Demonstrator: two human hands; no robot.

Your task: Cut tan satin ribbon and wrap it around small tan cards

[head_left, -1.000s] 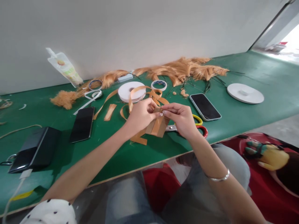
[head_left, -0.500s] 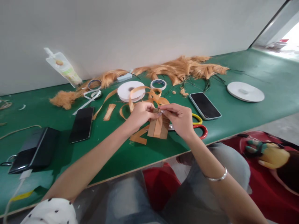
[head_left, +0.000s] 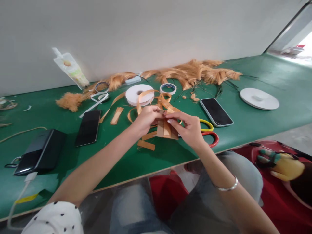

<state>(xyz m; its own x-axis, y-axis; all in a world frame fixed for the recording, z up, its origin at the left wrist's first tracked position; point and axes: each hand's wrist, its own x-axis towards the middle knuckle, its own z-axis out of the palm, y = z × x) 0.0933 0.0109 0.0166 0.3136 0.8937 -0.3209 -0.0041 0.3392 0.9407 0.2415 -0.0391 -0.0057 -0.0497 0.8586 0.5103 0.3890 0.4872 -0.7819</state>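
Above green table (head_left: pixel 131 164), left grip (head_left: pixel 148 119) and right grip (head_left: pixel 188 127) pinching ribboned card (head_left: pixel 161 130), pouch print (head_left: pixel 76 74) unreadable

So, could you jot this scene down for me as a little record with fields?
Left hand: pinching the far end of a brown card
Right hand: fingertips at the same end
On the card: orange ribbon strip along its middle
Beside right hand: scissors, red and yellow handles, blades mostly hidden
Farther back: white spool, then tan fibre
Phones: black one on the left, pale-cased one on the right
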